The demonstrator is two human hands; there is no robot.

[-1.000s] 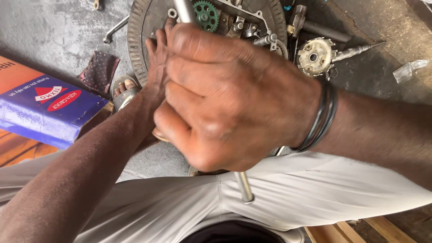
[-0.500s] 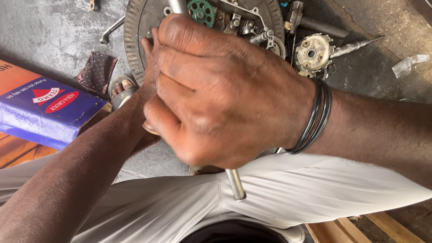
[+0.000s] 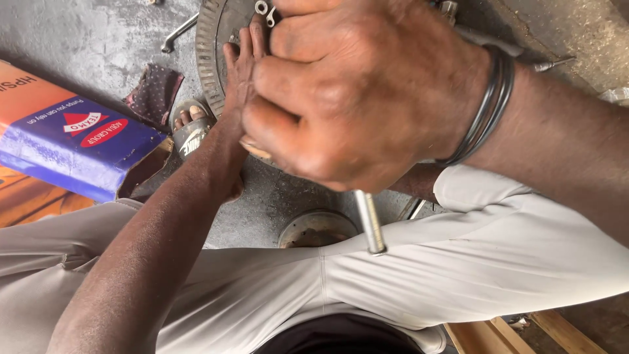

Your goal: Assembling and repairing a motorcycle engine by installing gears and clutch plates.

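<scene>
My right hand [image 3: 367, 92] is clenched around a thin metal rod tool [image 3: 370, 223] whose lower end sticks out below the fist, above my lap. Dark bangles circle that wrist. My left hand [image 3: 244, 59] reaches forward with fingers flat against a round toothed metal disc [image 3: 213, 46] on the concrete floor; the right fist hides most of the disc and the left palm. Two small metal rings [image 3: 265, 9] lie on the disc near the left fingertips.
A blue and orange cardboard box [image 3: 72, 147] lies at the left. A dark cloth [image 3: 154, 92] and my sandalled foot [image 3: 190, 128] are beside the disc. A spanner [image 3: 178, 33] lies farther back. A round metal part [image 3: 314, 229] sits between my knees. Wooden slats [image 3: 524, 331] at lower right.
The view has moved closer. My right fist with the rod has shifted up and right over the disc, covering more of the parts on it. My left hand stays on the disc.
</scene>
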